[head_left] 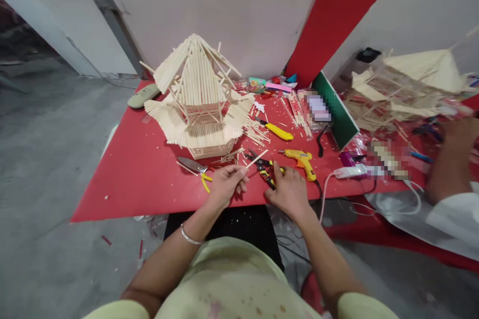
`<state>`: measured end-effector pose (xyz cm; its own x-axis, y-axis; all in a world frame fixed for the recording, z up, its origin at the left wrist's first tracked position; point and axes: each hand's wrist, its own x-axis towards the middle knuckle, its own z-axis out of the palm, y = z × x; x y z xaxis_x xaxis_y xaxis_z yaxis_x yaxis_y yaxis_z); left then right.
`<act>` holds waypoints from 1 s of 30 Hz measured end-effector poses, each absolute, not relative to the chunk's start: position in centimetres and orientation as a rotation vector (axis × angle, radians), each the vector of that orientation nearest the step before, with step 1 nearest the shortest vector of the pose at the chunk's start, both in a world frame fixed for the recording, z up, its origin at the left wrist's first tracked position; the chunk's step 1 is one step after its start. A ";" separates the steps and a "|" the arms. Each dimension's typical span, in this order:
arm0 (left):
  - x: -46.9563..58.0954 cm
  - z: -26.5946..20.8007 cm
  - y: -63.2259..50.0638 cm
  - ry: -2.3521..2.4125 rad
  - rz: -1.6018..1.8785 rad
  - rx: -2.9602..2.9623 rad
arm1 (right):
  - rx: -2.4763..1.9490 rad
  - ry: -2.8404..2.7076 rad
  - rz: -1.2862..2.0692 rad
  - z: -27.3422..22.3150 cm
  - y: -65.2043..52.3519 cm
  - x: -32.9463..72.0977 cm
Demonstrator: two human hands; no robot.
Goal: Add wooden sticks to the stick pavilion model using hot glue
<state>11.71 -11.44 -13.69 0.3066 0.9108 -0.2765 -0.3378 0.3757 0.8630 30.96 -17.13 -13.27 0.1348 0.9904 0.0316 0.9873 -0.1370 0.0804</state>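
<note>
A thin wooden stick [258,158] is pinched between the thumb and fingers of my left hand [226,183], pointing up to the right. Just to its right, my right hand [291,188] is over the black and yellow handles of the pliers [265,173], thumb and index finger apart on either side. The pliers lie on the red tabletop [142,174]. Scissors with yellow handles [192,164] rest left of my left hand. Behind both hands stands a model pavilion built of wooden sticks [198,94], with a pointed roof and a flared lower roof.
A yellow glue gun [301,160] and a yellow utility knife [279,131] lie right of the model. Loose sticks [256,132] are scattered beside it. A green board [339,112] stands at the right, near a white power strip [351,171]. Another person's arm [452,159] is at far right.
</note>
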 end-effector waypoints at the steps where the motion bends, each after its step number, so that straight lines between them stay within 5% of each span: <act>1: 12.0 -13.6 -11.5 0.900 0.960 0.799 | 2.332 2.027 0.102 -13.2 -16.7 31.2; 7: 12.7 -13.1 -11.9 0.948 1.071 0.833 | 2.407 2.105 -0.050 -13.6 -16.2 32.9; 17: 13.0 -12.2 -11.3 1.030 1.217 0.950 | 2.424 2.420 -1.305 -14.0 -21.0 33.3; 30: 13.2 -11.2 -13.5 1.086 1.161 1.417 | 2.403 2.689 -0.749 -13.8 -20.5 31.0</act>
